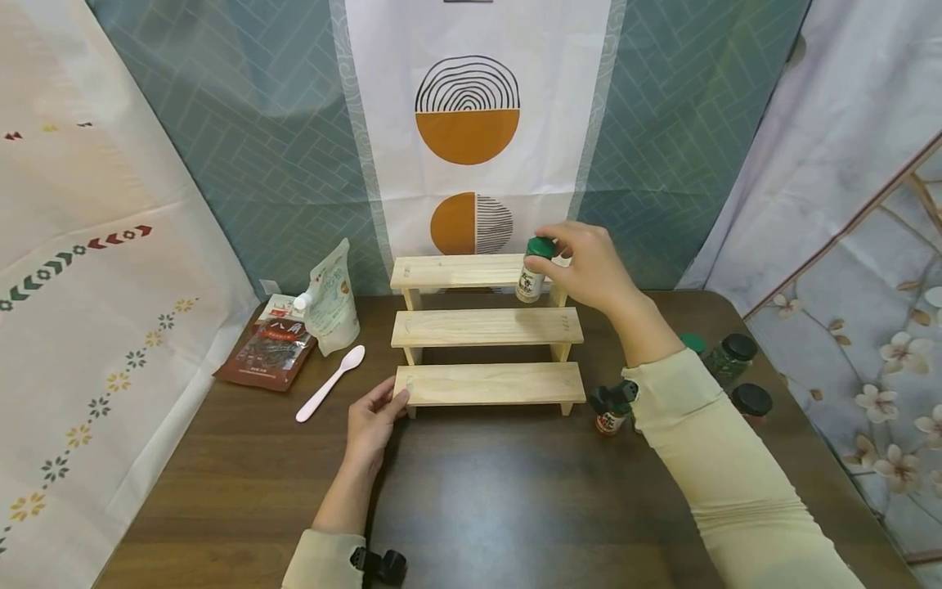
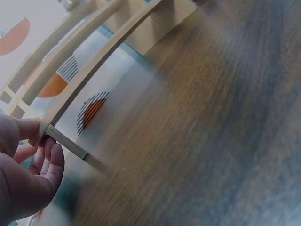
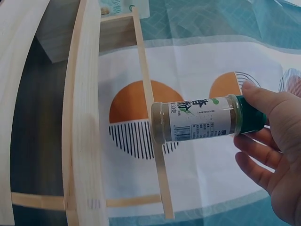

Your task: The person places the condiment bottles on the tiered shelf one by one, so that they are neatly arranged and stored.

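Note:
My right hand [image 1: 589, 260] pinches a spice jar [image 1: 530, 278] by its green cap, with thumb and fingers round the cap. In the right wrist view the spice jar [image 3: 197, 118] shows a white printed label and pale brown powder inside. It is held near the top tier at the right end of a three-tier wooden shelf rack [image 1: 489, 327]. At the lowest tier's left end, my left hand [image 1: 371, 421] grips the board's corner. The left wrist view shows the thumb above the board and the other fingers [image 2: 55, 162] curled beneath it.
Left of the rack are a brown packet [image 1: 268, 352], a white spouted pouch [image 1: 334, 307] and a pale pink spoon [image 1: 331, 383]. A small jar [image 1: 609, 423] stands by the rack's right foot. Beyond my right sleeve are dark-lidded jars [image 1: 736, 350] and a green lid [image 1: 692, 342].

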`<state>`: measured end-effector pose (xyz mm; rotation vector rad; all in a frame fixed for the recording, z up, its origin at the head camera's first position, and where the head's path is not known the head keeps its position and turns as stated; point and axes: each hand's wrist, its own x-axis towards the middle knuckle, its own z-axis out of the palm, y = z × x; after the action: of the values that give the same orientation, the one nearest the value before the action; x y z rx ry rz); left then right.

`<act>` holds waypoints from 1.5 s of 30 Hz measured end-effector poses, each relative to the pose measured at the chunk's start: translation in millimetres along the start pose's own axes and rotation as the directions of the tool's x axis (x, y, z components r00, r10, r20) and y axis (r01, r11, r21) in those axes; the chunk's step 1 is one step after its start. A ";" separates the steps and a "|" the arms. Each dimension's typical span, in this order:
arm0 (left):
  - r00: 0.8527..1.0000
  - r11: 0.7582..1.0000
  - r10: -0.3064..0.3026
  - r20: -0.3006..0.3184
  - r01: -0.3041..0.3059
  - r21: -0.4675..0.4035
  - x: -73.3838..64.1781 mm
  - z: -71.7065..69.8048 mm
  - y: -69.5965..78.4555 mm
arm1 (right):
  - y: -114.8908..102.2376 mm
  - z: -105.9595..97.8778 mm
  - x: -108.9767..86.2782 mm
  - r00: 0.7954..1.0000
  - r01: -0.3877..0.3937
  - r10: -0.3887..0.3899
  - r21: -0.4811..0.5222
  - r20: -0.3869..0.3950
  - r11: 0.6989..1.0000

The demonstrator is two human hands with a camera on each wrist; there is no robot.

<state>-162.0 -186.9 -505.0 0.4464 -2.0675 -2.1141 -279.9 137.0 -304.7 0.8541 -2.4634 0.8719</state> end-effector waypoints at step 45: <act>0.999 0.992 0.005 0.034 -0.001 -0.126 2.8 -5.3 -0.4 | -18.0 46.5 61.2 0.999 0.036 -0.030 0.137 -0.044 0.990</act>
<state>-163.0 -192.8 -505.7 0.3918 -1.9353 -2.2496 -320.4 69.5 -298.3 0.9112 -2.3686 1.0475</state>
